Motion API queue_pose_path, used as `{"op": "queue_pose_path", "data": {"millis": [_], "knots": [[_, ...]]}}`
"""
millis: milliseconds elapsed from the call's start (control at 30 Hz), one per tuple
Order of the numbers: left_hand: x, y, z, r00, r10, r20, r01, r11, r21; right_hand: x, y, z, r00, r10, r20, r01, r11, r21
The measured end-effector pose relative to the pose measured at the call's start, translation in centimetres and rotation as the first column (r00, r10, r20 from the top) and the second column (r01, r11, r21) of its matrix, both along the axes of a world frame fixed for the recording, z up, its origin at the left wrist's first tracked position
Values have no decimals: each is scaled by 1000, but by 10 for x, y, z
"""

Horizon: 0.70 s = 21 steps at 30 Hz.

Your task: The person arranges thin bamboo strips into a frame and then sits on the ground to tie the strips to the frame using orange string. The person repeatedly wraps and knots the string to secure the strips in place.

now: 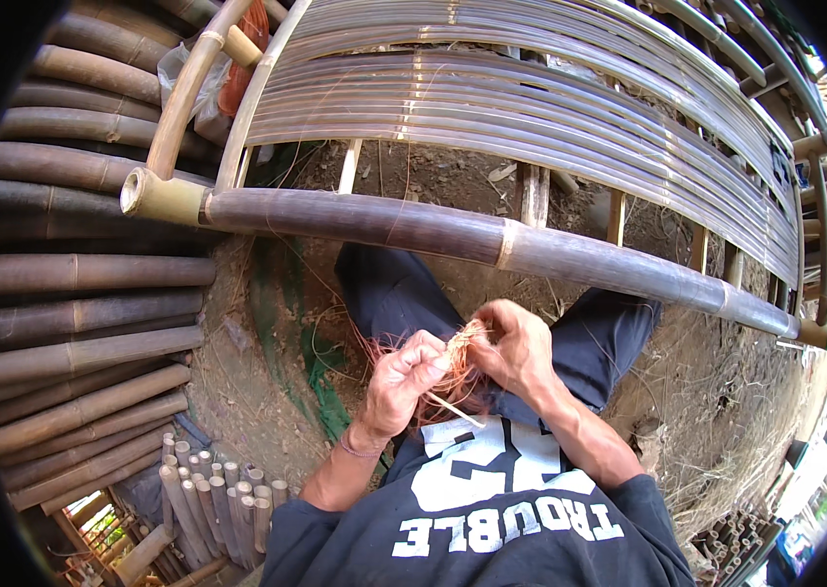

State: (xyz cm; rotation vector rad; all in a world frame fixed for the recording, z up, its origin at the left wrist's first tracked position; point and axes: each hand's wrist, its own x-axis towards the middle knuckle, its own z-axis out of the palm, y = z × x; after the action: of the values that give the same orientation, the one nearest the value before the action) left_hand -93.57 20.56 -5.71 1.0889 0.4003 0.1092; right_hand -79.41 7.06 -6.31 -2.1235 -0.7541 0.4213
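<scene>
Over my lap, a braid-like bundle of orange-red strands (462, 346) stretches between my two hands. My left hand (404, 383) is closed, pinching its lower left end between thumb and fingers. At the other end, my right hand (517, 350) has its fingers curled round the bundle's upper right part. Loose reddish strands hang below and fan out beside my left hand. From under that hand a thin pale stick (457, 410) slants toward my shirt; whether the fingers grip it is hard to tell.
A dark bamboo pole (365, 215) crosses in front of my knees, edging a slatted bamboo frame (511, 98). Bamboo poles (81, 274) are stacked at the left. Cut bamboo pieces (213, 499) stand at the lower left. Green netting (327, 401) lies on the dirt.
</scene>
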Motion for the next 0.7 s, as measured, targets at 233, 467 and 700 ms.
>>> {"op": "queue_pose_path", "data": {"millis": [233, 467, 700], "knots": [[16, 19, 21, 997, 69, 37, -66, 993, -94, 35, -13, 41, 728, 164, -665, -204, 979, 18], [24, 7, 16, 986, 72, -147, -65, 997, 48, 10, -2, 36, 900, 80, -428, -7, 986, 169], [23, 2, 14, 1000, -19, 14, 16, 976, 217, 10, 1, 16, 962, 113, -247, -86, 989, 118]]}}
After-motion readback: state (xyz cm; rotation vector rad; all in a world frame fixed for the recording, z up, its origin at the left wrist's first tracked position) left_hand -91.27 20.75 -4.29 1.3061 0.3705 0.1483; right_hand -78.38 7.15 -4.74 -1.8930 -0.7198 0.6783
